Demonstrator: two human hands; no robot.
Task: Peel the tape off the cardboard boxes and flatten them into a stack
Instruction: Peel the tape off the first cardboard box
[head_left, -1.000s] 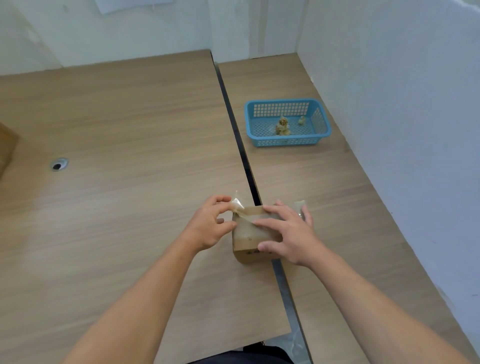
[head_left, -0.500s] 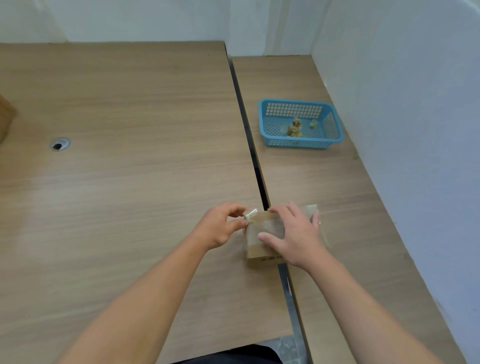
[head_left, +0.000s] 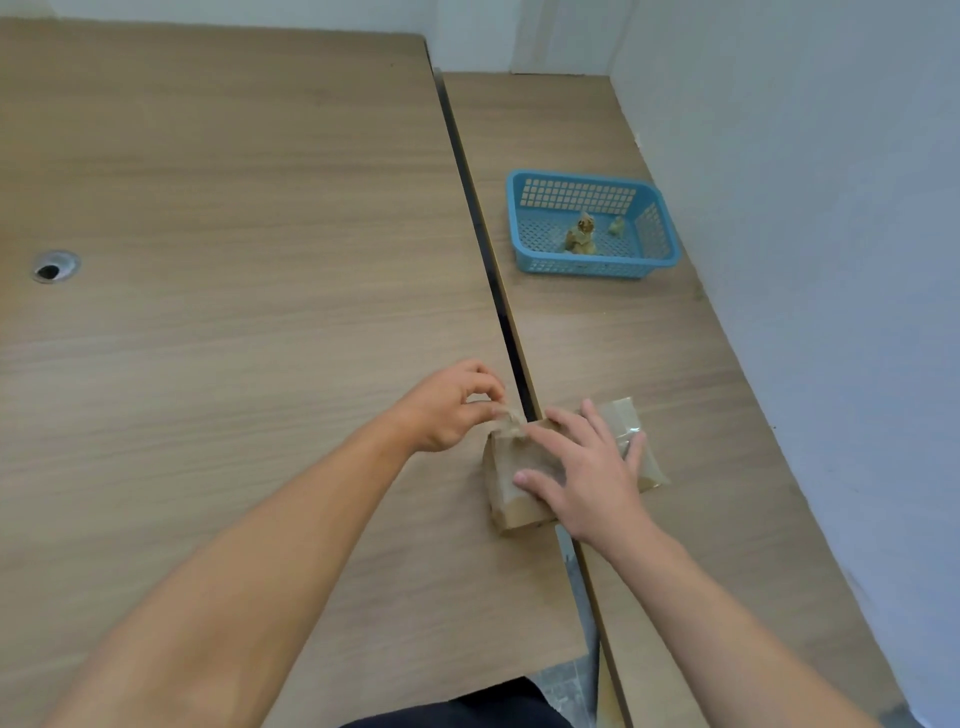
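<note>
Your left hand (head_left: 449, 408) pinched the tape (head_left: 508, 422) at the box's (head_left: 514, 478) ten o'clock corner, your right hand (head_left: 587, 475) pressed flat and open; peeling seemingly just begun, flattening undone.

Two wooden desks (head_left: 234, 208) stand side by side, a dark gap (head_left: 498, 312) between them. A box (head_left: 511, 491) straddles the gap. A blue basket (head_left: 592, 267) sits on the right desk.

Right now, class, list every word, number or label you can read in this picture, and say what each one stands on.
None can be read.
Box: faint dark marks low on its near side, too blurred to read.
Basket, tape and tables: no text shows.
</note>
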